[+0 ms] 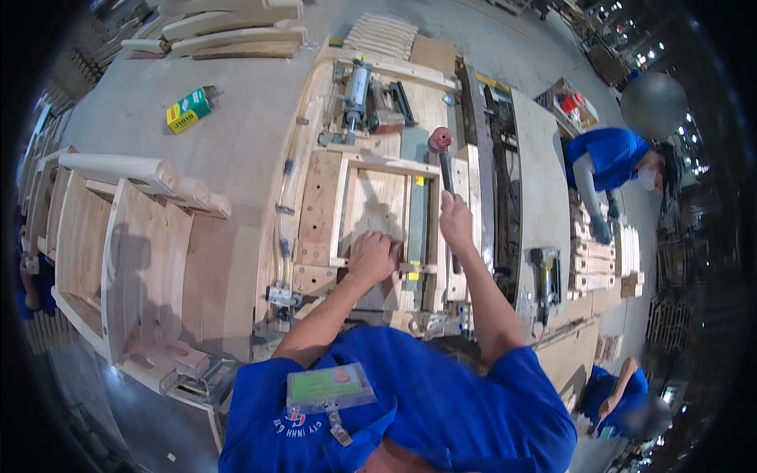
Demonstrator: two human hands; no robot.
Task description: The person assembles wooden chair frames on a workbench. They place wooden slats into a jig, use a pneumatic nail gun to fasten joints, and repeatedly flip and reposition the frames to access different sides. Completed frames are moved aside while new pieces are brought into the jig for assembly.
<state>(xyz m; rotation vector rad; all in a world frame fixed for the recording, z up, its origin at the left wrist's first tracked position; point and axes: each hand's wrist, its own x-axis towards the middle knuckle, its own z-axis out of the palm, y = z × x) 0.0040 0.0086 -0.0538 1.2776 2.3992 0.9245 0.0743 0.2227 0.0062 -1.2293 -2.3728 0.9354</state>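
Note:
My right hand (pixel 455 214) is closed round the dark handle of a mallet (pixel 441 140), its reddish round head raised over the right side of the bench. My left hand (pixel 373 256) is at the near rail of a pale rectangular wooden frame (pixel 344 206), fingers curled. By its thumb side a small brown block (pixel 396 252) shows, partly covered by the hand. The frame lies flat in a wooden jig (pixel 317 206) with yellow tabs on its right side. A pneumatic cylinder (pixel 358 88) sits at the jig's far end.
Curved wooden panels (pixel 130 236) stand assembled at left. A yellow-green box (pixel 189 110) lies beyond them. To the right are a power tool (pixel 546 280), stacked wooden parts (pixel 593 256) and a co-worker in blue (pixel 603 162). Another person (pixel 615 398) works at lower right.

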